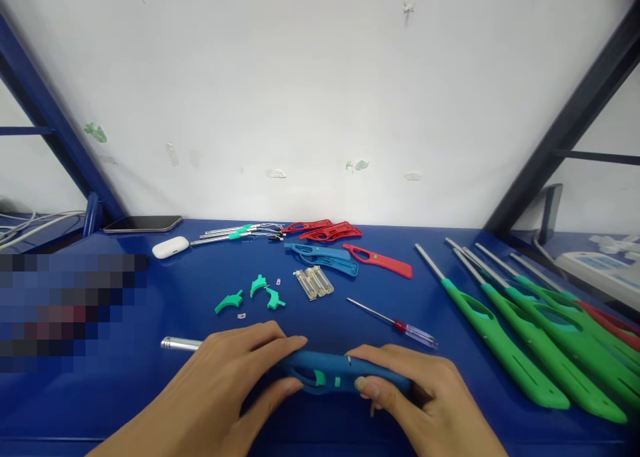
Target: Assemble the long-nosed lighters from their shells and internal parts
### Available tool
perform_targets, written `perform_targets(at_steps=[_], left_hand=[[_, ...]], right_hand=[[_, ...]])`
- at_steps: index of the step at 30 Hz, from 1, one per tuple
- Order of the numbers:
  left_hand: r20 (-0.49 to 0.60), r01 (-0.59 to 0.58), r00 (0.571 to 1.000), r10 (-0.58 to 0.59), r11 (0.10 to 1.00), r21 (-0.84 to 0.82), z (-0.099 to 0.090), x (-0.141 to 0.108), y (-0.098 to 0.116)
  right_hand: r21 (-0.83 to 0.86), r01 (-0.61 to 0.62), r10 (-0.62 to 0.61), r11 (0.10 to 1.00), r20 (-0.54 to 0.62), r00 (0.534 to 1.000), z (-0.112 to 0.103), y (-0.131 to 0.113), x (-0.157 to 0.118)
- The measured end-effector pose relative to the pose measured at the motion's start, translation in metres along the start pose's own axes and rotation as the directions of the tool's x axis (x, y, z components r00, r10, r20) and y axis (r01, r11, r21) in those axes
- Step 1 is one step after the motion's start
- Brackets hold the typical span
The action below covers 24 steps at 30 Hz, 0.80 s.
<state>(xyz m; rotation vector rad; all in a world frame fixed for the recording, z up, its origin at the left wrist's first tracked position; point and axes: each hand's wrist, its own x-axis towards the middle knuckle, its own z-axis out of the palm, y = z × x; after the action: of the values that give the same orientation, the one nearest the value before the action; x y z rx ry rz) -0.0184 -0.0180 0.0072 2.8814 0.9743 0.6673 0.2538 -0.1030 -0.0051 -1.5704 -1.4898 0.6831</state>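
Left hand [245, 377] and right hand [417, 390] are nearest, both on the near side of the screwdriver [393, 321], and between them they hold a blue long-nosed lighter [325, 361] lying crosswise, nearer than the screwdriver and mostly to its left. The left is partly closed, its fingers over the lighter's front part and the thumb by the trigger loop; the right is curled round the rear end, thumb pressed to the near face. A metal tube [180, 344] sticks out past the left hand, well left of the screwdriver. Just left of and beyond the screwdriver lie clear plastic tanks [314, 281], and farther left of it loose green triggers [230, 301] with tiny pale pieces [241, 316]. Beyond the screwdriver are a red handle [383, 262] and, a little to its left, blue shells [325, 257]; red shells [333, 231] sit behind these. Metal rods with green parts [235, 233] are beyond it to the left, then a white case [171, 247] and a phone [145, 224] farther left. Green long-nosed lighters [500, 343] lie side by side to the screwdriver's right, on the blue table [125, 410].
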Motion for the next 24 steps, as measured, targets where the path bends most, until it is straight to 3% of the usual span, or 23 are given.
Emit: perform_targets(at_steps=[3, 8, 13, 19, 21, 24], left_hand=[[0.107, 0.021, 0.994, -0.01, 0.995, -0.102, 0.001, 0.009, 0.001], [0.049, 0.064, 0.997, -0.059, 0.991, -0.119, 0.001, 0.013, 0.002], [0.142, 0.132, 0.984, -0.107, 0.976, -0.174, -0.001, 0.008, 0.005], [0.082, 0.036, 0.996, -0.027, 0.994, -0.102, -0.002, 0.008, 0.002], [0.114, 0.06, 0.992, -0.046, 0.991, -0.121, -0.004, 0.011, 0.0], [0.155, 0.118, 0.983, -0.098, 0.986, -0.122, -0.007, 0.013, -0.004]], right_hand=[[0.005, 0.083, -0.083, 0.997, 0.035, 0.996, 0.0, -0.002, 0.001], [-0.073, 0.137, -0.138, 0.988, -0.014, 0.99, 0.001, 0.006, 0.003], [-0.142, 0.154, -0.166, 0.978, -0.076, 0.983, 0.001, 0.007, 0.001], [-0.262, 0.212, -0.249, 0.942, -0.12, 0.961, 0.006, 0.008, 0.002], [-0.302, 0.248, -0.302, 0.92, -0.149, 0.941, 0.003, 0.012, 0.003], [-0.424, 0.252, -0.392, 0.87, -0.282, 0.876, -0.008, 0.023, 0.005]])
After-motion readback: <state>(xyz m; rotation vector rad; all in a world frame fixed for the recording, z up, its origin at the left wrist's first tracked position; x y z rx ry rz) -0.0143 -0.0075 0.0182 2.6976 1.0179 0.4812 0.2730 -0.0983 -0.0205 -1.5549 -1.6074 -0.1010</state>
